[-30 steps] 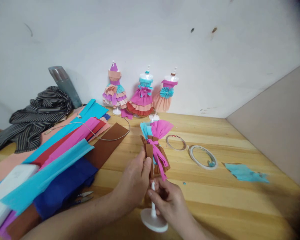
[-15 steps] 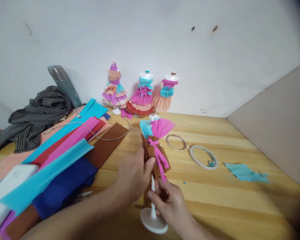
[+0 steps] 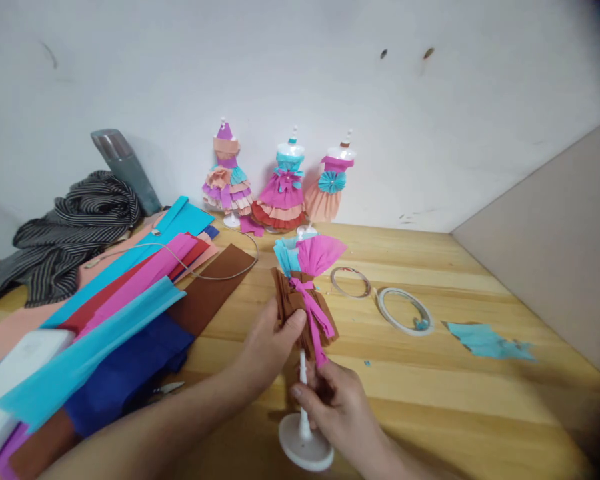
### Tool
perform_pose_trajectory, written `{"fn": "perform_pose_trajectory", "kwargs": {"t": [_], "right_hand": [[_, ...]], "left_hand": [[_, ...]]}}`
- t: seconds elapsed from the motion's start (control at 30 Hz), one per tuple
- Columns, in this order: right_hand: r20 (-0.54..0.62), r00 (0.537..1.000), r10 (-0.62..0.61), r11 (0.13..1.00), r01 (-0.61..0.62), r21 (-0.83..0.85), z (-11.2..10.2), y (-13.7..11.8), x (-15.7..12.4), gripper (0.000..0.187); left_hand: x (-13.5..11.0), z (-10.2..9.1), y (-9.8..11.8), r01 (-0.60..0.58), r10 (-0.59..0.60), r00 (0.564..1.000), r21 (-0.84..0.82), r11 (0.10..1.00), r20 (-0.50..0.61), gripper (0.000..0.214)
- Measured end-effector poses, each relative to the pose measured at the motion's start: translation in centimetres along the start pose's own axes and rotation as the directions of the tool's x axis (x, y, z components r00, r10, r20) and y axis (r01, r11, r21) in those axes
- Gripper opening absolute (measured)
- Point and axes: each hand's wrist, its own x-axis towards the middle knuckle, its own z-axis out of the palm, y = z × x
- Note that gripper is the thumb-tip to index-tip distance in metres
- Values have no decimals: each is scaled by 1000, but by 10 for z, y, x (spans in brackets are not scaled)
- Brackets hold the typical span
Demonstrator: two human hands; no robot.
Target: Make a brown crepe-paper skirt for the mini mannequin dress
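A small dress form in crepe paper leans over its white stand point(image 3: 304, 380), with a round foot on the table. Its bodice is blue and pink, and a brown pleated skirt point(image 3: 290, 293) hangs below. A pink ribbon point(image 3: 316, 310) is tied round the waist, tails hanging in front. My left hand point(image 3: 273, 337) pinches the skirt's left side between thumb and fingers. Lower down, my right hand point(image 3: 335, 400) is closed round the stand's post, just under the ribbon's end; its fingertips are partly hidden.
Three dressed mini forms point(image 3: 283, 193) stand by the wall. Crepe paper sheets point(image 3: 130, 293), a white box point(image 3: 27, 373), a striped cloth point(image 3: 80, 220) and a grey bottle point(image 3: 125, 167) lie left. Tape rolls point(image 3: 405, 311) and a blue scrap point(image 3: 480, 339) are right.
The brown skirt's left side is spread slightly further left, with my left hand on it. The view has shifted a little; my right hand stays at the post.
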Motion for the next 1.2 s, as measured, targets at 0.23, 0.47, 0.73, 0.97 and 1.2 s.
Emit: {"fn": "perform_pose_trajectory", "kwargs": {"t": [0.23, 0.47, 0.73, 0.97, 1.2], "right_hand": [[114, 993, -19, 997, 11, 70, -6, -5, 2, 16], [82, 962, -261, 949, 271, -161, -32, -16, 5, 31], [-88, 939, -333, 905, 291, -311, -43, -30, 10, 34], [-125, 984, -131, 988, 140, 68, -55, -41, 6, 41], [48, 959, -278, 959, 280, -39, -39, -45, 5, 35]], "left_hand": [[5, -2, -9, 102, -51, 978, -247, 964, 204, 24], [4, -1, -11, 97, -57, 983, -228, 969, 176, 26], [3, 0, -15, 100, -85, 993, -191, 976, 82, 31], [5, 1, -24, 127, -121, 992, -195, 972, 45, 36], [1, 4, -22, 137, -128, 989, -145, 980, 69, 24]]}}
